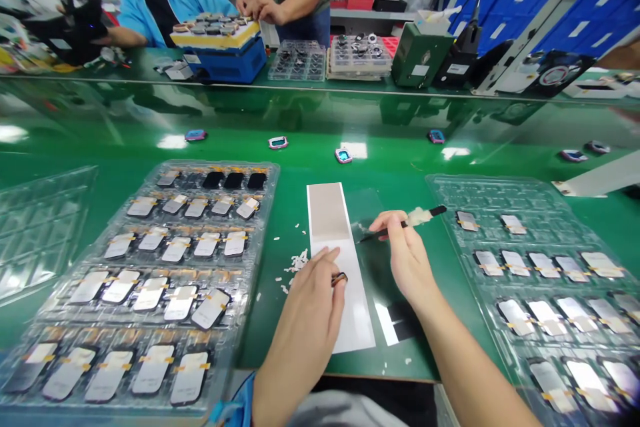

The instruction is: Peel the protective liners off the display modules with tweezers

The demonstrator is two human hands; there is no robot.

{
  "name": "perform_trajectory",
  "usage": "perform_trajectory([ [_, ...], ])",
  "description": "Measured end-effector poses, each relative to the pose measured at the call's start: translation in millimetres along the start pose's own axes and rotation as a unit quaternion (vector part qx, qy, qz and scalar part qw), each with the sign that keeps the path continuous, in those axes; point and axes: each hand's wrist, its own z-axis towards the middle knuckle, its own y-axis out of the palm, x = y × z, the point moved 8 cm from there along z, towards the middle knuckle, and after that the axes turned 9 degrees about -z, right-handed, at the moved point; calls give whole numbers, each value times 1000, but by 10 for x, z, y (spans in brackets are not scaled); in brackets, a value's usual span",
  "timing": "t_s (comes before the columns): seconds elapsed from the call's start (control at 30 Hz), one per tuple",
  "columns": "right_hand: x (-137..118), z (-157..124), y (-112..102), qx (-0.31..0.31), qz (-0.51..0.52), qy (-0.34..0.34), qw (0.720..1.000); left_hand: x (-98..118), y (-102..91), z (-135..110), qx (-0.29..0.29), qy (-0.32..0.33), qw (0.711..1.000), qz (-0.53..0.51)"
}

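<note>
Two hands work above a white strip (353,310) on the green tabletop (300,160). The left grip (310,323) clamps a small dark piece (339,279); the right grip (406,257) clamps a black-handled tool (400,227) tufted with white fluff, between plastic trays of display panels (150,280) (550,293).

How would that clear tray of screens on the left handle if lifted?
The thin formed tray probably flexes when lifted. It looks light, but the screens sit in open pockets, so they could slide if it tips.
</note>
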Motion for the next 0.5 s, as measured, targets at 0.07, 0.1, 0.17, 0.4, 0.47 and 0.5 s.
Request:
perform_trajectory([
  [0.07,113,27,52,-20,14,26,999,87,84,76,-40,27,998,46],
  [0.1,162,36,95,-36,28,38,998,115,123,115,-57,36,995,68],
  [0.17,229,49,159,-52,48,47,996,138,189,184,-86,48,989,107],
  [0.4,323,61,218,-38,83,51,995,43,283,269,-123,51,975,177],
  [0.47,331,56,226,-41,91,56,993,22,300,264,-131,42,973,186],
  [0.5,334,55,230,-44,95,59,993,17,307,261,-134,39,972,189],
])
